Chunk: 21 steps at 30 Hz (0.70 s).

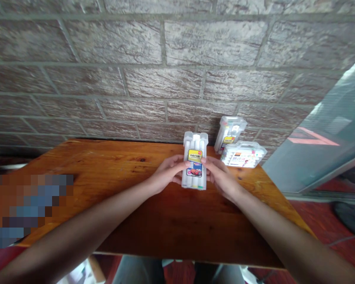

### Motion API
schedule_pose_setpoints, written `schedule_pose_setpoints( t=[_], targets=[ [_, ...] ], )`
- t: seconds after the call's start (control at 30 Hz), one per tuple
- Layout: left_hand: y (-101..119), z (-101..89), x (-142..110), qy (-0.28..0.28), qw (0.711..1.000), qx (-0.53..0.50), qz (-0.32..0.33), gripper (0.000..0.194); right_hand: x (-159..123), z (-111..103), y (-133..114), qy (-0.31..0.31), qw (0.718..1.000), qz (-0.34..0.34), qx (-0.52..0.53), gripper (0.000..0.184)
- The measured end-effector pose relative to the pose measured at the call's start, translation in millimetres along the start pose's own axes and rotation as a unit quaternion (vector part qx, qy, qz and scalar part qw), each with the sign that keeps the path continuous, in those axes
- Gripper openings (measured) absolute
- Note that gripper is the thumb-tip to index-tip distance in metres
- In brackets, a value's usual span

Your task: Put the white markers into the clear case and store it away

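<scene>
Between my two hands is a clear plastic marker case (194, 142) with white pens inside and a yellow and blue label. It is upright, its label facing me, above the middle of the wooden table. My left hand (168, 171) grips its left side, thumb on the front and fingers behind. On the right side my right hand (220, 175) grips it the same way. The fingertips behind the case are partly hidden. To the right, a second marker case (232, 130) stands by the wall, and a wider handled case (244, 154) of pens is in front of it.
A wooden table (106, 165) runs along a grey brick wall (130, 83). At the right is a glass panel (313, 134), with a dark object (349, 219) on the red floor beyond the table's edge. A blurred-out patch (32, 209) covers the table's left end.
</scene>
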<state>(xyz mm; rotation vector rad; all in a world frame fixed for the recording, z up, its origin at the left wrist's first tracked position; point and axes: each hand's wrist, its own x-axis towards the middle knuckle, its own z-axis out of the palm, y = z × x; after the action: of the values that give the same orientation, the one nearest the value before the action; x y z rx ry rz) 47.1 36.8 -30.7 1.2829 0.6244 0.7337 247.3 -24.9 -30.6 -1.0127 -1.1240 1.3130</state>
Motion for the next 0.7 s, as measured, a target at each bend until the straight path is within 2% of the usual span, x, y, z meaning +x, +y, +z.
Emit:
schedule_pose_setpoints(
  t=[0.4,0.7],
  targets=[
    [41.2,14.9,21.2,0.002,0.998,0.062,-0.024,0.052,7.6,-4.2,-34.7,0.031,0.999,0.0,0.025,0.038],
    [80.8,39.2,27.1,-0.017,0.993,0.118,-0.002,0.049,-1.6,-15.7,-78.6,0.036,0.999,-0.016,-0.007,0.037]
  ],
)
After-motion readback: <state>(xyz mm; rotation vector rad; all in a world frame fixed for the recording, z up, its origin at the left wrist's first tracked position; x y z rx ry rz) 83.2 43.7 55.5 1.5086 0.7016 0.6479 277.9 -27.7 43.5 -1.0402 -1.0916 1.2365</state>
